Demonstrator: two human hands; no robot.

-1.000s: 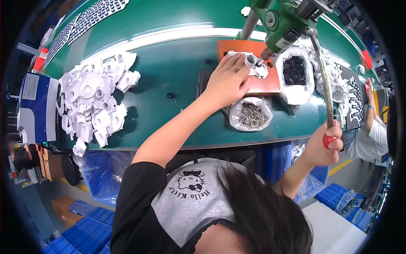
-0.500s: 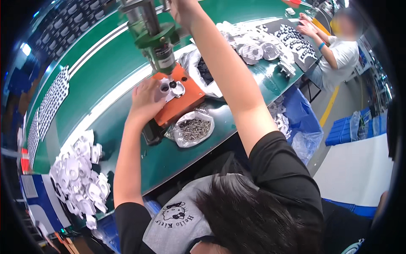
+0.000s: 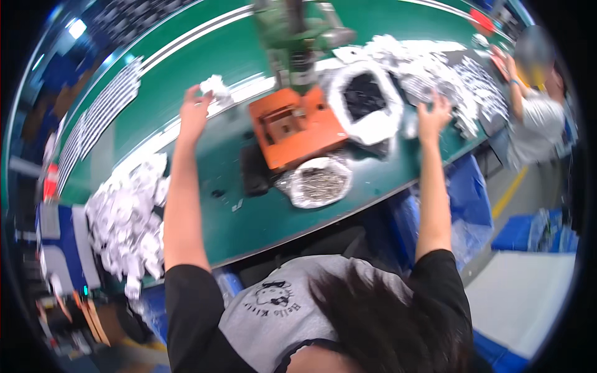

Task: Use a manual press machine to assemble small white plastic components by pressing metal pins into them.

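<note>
My left hand (image 3: pixel 194 115) is raised toward the far side of the bench, beside the conveyor edge, with a small white moulded part (image 3: pixel 217 89) at its fingertips; blur softens the grip, but the fingers seem closed on it. My right hand (image 3: pixel 434 118) reaches with fingers spread to the near edge of a heap of white parts (image 3: pixel 420 74), holding nothing I can see. Between the hands sits an orange fixture block (image 3: pixel 305 140), its recessed pocket uncovered. Over the block's far edge stands the green head of a press-like machine (image 3: pixel 289 37), blurred.
A clear bag of small metal pins or screws (image 3: pixel 321 182) lies before the fixture. Right of it stands a white bag (image 3: pixel 396 105) of black pieces. Another white heap (image 3: pixel 127 217) covers the bench's left end. A co-worker (image 3: pixel 538 112) sits at the far right.
My left hand has left the orange block, carrying the white part left and away. My right hand has come down from the machine to the right-hand heap. The whole view has shifted.
</note>
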